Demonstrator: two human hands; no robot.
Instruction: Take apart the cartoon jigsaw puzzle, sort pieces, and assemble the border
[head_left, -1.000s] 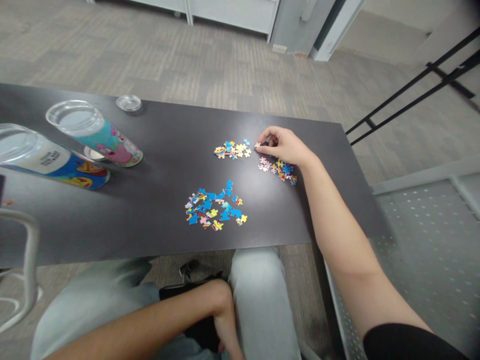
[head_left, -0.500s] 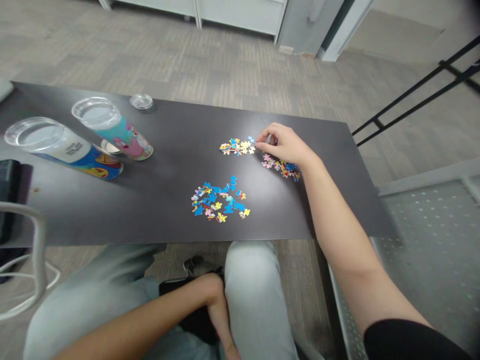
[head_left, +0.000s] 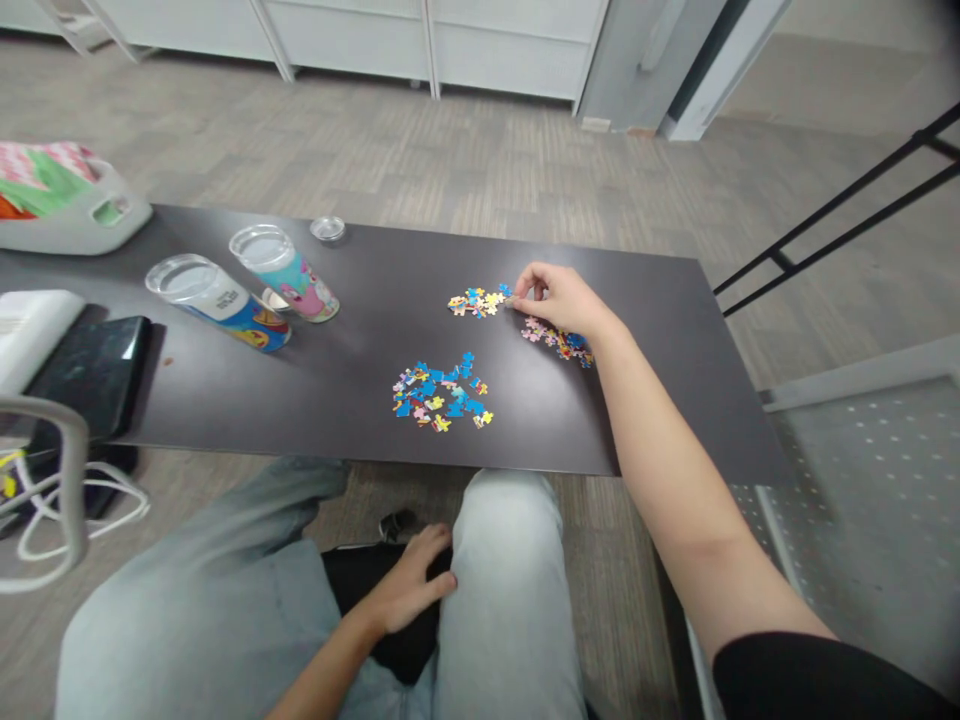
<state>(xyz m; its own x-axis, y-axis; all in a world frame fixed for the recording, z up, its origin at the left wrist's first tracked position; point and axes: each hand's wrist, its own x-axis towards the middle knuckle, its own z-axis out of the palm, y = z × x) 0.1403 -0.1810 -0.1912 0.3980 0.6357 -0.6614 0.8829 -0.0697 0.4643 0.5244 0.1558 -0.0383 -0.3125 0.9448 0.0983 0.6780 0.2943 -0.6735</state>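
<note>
My right hand reaches over the table, thumb and fingertips pinched on a small jigsaw piece, mostly hidden by the fingers. Directly left of the fingertips lies a small group of yellow, orange and blue jigsaw pieces. Pink, red and dark blue pieces form another group below the right hand, partly covered by the wrist. Nearer to me is a larger spread of mostly blue pieces. Below the table edge, my left hand rests in my lap against the right thigh, fingers loosely stretched out, holding nothing.
Two clear-topped printed canisters lie or lean at the table's left, with a round clear lid behind. Further left are a white basket, a black device and white cables. A black metal rail stands right of the table.
My view has shifted, bringing more of the table's left side in. My left hand has turned up and spread its fingers on my lap. The right hand stays pinched beside the upper pieces.
</note>
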